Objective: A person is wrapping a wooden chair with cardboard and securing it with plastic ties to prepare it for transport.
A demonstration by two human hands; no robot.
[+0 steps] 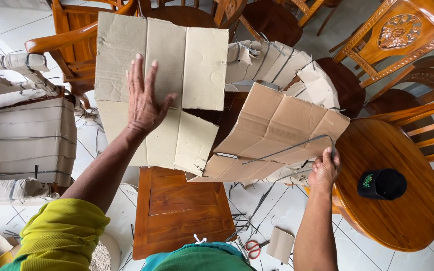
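We press our left hand, fingers spread, flat on the big cardboard sheet over the chairs | our right hand closes on the grey strap across the folded cardboard piece beside the round wooden table

My left hand presses matt, creased cardboard; my right hand grips thin plastic strapping beside the glossy wooden table.

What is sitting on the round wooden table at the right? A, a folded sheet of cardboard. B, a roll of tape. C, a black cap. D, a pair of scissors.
C: a black cap rests on the round wooden table, just right of the right hand; the red-handled scissors lie on the tiled floor instead.
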